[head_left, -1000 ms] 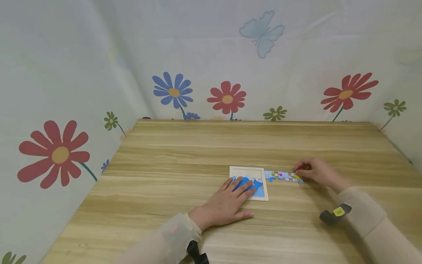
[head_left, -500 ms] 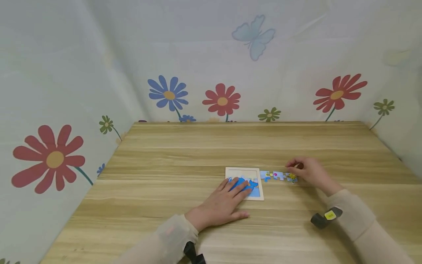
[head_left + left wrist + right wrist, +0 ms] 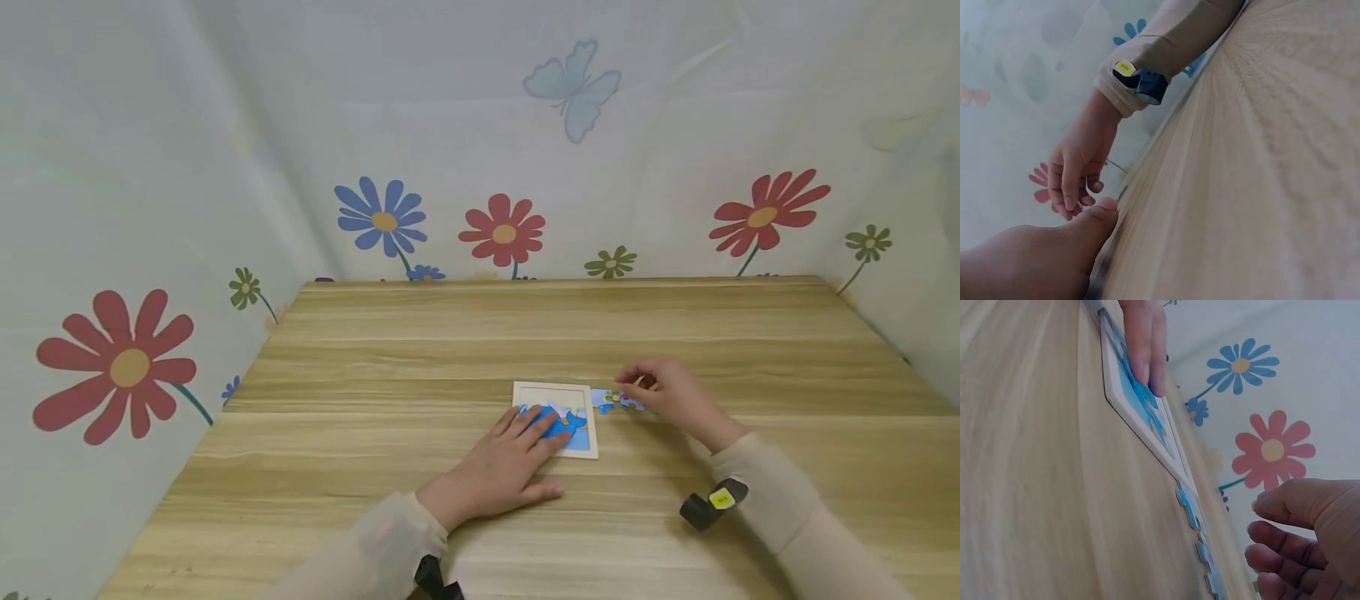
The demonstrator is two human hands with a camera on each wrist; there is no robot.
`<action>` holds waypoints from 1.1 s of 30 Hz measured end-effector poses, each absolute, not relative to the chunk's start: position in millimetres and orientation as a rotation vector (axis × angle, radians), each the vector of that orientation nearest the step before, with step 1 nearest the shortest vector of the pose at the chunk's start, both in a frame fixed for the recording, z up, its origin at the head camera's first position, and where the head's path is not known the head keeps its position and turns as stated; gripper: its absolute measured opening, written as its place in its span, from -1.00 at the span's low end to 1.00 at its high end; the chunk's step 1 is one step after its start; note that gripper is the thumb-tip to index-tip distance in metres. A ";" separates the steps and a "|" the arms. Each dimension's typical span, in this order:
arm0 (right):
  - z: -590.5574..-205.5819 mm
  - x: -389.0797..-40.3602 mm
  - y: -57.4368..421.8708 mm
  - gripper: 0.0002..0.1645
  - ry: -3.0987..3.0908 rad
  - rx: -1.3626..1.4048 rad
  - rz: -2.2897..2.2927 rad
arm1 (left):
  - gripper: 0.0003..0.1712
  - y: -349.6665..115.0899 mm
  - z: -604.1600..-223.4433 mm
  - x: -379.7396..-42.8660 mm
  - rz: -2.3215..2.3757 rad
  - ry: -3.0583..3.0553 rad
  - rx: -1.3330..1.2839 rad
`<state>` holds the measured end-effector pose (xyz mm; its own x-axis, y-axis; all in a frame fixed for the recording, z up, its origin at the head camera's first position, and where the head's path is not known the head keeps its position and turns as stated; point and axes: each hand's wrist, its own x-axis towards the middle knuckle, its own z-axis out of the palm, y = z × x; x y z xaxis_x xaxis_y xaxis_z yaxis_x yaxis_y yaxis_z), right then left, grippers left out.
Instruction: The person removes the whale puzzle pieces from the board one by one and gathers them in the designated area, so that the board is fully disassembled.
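My left hand (image 3: 491,471) rests with spread, straight fingers on a small square wooden puzzle tray (image 3: 594,437), over the blue dolphin-like picture (image 3: 577,421) laid in its lower part. The tray's upper part shows bare wood. Right of the tray, several jigsaw pieces (image 3: 602,400) lie in a row on the table; the right-hand end of the row is covered by my right hand (image 3: 678,404). This hand hovers with fingers loosely bent. In the right wrist view, a gap shows between its thumb and fingers (image 3: 1266,531), nothing is held, and the pieces (image 3: 1190,509) lie beside it.
The wooden tabletop (image 3: 420,358) extends around the tray to its back edge. Behind and at the sides hangs a pale curtain (image 3: 450,125) printed with flowers and a butterfly. A small black device (image 3: 708,504) is strapped to each sleeved wrist.
My right hand has moved left along the row, from its right-hand end toward the tray, and now covers the yellow-marked piece. The left hand stays on the tray. The head view has shifted slightly.
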<state>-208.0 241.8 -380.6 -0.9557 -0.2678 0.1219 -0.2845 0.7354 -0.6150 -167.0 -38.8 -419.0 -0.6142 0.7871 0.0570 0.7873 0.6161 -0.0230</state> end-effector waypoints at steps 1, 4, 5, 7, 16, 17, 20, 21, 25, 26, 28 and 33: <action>-381.4 -207.9 239.8 -0.85 -2.897 0.481 1.040 | -0.20 -38.9 -418.7 -166.5 -0.006 -2.766 -1.351; -384.4 -207.4 233.4 -0.86 -2.888 0.523 1.041 | -0.21 -39.3 -417.3 -164.8 -0.004 -2.764 -1.354; -385.7 -207.3 231.2 -0.86 -2.885 0.543 1.045 | -0.21 -39.5 -417.2 -164.3 0.001 -2.761 -1.353; -387.8 -206.8 226.5 -0.86 -2.884 0.564 1.046 | -0.22 -39.7 -417.1 -163.5 0.010 -2.760 -1.352; -397.6 -200.9 207.9 -0.86 -2.865 0.632 1.038 | -0.22 -40.0 -420.1 -162.6 0.008 -2.770 -1.341; -398.6 -200.5 206.4 -0.87 -2.861 0.647 1.028 | -0.22 -40.1 -420.2 -162.6 0.007 -2.769 -1.341; -402.4 -198.9 202.2 -0.87 -2.860 0.662 0.974 | -0.22 -40.0 -420.8 -162.3 0.005 -2.762 -1.342; -403.9 -198.6 200.9 -0.87 -2.860 0.657 0.958 | -0.22 -39.9 -421.0 -162.1 0.004 -2.760 -1.341; -408.4 -196.3 196.7 -0.86 -2.861 0.630 0.909 | -0.22 -39.9 -422.7 -162.1 0.001 -2.751 -1.342; -408.9 -195.8 195.9 -0.86 -2.863 0.621 0.903 | -0.22 -40.0 -423.0 -162.1 0.001 -2.752 -1.342; -409.2 -194.5 194.2 -0.86 -2.865 0.618 0.894 | -0.22 -40.4 -423.2 -162.1 -0.001 -2.761 -1.343; -408.2 -193.6 191.0 -0.87 -2.875 0.603 0.893 | -0.22 -40.9 -422.9 -162.1 -0.003 -2.766 -1.334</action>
